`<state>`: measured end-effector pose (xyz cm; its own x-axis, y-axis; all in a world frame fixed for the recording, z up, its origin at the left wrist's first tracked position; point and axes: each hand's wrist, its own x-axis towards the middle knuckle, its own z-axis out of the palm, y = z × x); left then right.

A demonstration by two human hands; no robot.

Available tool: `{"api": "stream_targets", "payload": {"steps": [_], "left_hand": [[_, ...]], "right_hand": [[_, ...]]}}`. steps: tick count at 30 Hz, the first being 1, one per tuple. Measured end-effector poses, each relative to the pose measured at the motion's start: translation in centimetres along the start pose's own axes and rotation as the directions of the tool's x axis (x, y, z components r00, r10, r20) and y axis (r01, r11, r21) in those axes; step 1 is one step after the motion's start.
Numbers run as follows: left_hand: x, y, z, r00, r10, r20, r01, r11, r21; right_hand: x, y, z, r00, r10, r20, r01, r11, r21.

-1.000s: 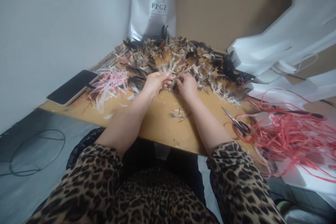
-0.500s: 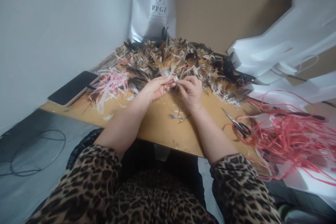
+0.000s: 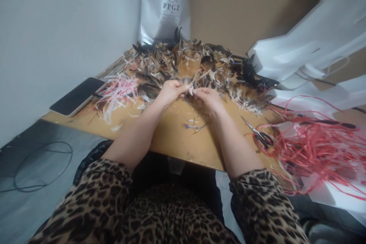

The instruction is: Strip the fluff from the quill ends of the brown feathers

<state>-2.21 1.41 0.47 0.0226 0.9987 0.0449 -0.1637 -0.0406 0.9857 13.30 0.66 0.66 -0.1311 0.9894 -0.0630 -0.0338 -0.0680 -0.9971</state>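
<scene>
Grey wall [image 3: 71, 19] and brown backing rise behind a tan board [image 3: 177, 141]; from the head view, a broad feather heap [image 3: 160, 59] covers its far part, with a silvery bag [image 3: 164, 26] standing behind. The left hand [image 3: 170, 93] is closed in a pinch at the pale base of a brown feather bunch [image 3: 188, 68]; the right hand [image 3: 209, 98] pinches at the same base, its fingertips just beside the left's. The bunch is fanned out away from the person, just in front of the heap; its feathers are gathered, but whether anything binds them I cannot tell; many more feathers lie in the heap, some seemingly in bunches.

Pink and white strips [image 3: 121, 91] lie left of the hands, beside a phone [image 3: 77, 96] near the left edge; open scissors [image 3: 261, 137] and tangled red strands [image 3: 323, 145] lie to the right, the tangle spreading past the board's edge; between the forearms, the near board shows only small scraps [image 3: 195, 126], leaving room to move toward the body; forward, the heap crowds the fingers.
</scene>
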Motion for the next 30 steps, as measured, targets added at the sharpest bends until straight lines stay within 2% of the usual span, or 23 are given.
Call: {"api": "stream_targets", "payload": {"steps": [2,7,9,12,15,18,24,30], "left_hand": [[-0.1,0.0,0.2,1.000,0.004,0.010,-0.004,1.000,0.013],[-0.2,-0.3,0.2,0.999,-0.032,0.031,0.034,0.998,-0.054],[-0.1,-0.4,0.2,0.996,-0.078,0.035,0.082,0.986,-0.143],[-0.1,-0.5,0.1,0.982,-0.169,0.083,0.185,0.948,-0.261],[-0.3,-0.6,0.3,0.951,-0.247,0.185,0.295,0.907,-0.301],[-0.5,-0.7,0.6,0.928,-0.277,0.248,0.349,0.879,-0.324],[-0.6,-0.6,0.9,0.921,-0.298,0.251,0.375,0.853,-0.363],[-0.6,-0.6,0.9,0.942,-0.258,0.217,0.311,0.913,-0.265]], "right_hand": [[0.1,0.1,0.0,0.996,0.062,0.063,-0.068,0.994,0.083],[0.5,0.6,-0.1,0.991,0.080,0.109,-0.100,0.976,0.195],[0.7,0.6,-0.1,0.996,0.053,0.073,-0.069,0.968,0.239],[0.8,0.6,0.0,0.998,-0.033,-0.044,0.044,0.953,0.298],[0.9,0.8,0.3,0.990,-0.089,-0.107,0.117,0.946,0.301],[0.7,1.0,0.7,0.987,-0.097,-0.126,0.129,0.952,0.276],[0.6,1.4,1.3,0.973,-0.131,-0.192,0.180,0.946,0.269],[0.6,1.5,1.4,0.975,-0.119,-0.189,0.164,0.955,0.247]]}}
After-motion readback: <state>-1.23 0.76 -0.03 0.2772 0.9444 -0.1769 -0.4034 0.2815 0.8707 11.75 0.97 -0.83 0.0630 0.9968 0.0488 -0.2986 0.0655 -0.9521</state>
